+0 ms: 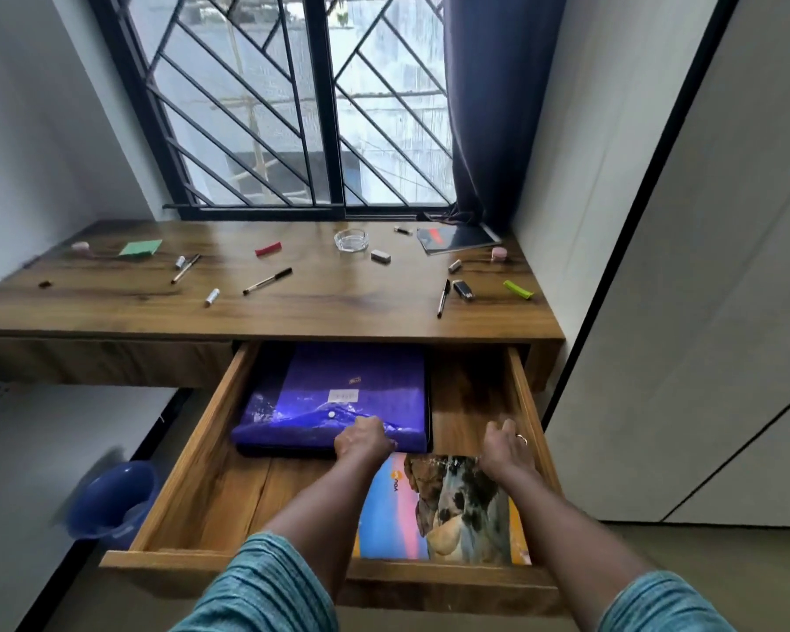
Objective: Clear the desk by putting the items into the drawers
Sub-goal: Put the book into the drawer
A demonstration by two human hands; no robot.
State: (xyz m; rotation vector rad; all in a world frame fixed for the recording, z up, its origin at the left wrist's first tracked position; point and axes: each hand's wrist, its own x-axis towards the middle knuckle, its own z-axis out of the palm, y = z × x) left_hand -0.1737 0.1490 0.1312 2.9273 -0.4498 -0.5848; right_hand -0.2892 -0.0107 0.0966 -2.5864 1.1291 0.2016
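The drawer under the right half of the table stands pulled out, and two flat things lie in it. A purple folder with a mountain print lies flat at the back left. Its near edge runs across the drawer and its far end is tucked under the table top, so its full length cannot be told. A colourful notebook lies flat in the near right corner, its long axis running front to back, its near end at the drawer's front wall.

The hands are apart. The left hand grips the folder's near right corner, fingers curled over the edge. The right hand hovers with loose fingers over the notebook's far end, holding nothing.

On the table remain scattered pens, a glass ashtray, an eraser, green paper and a dark notebook.
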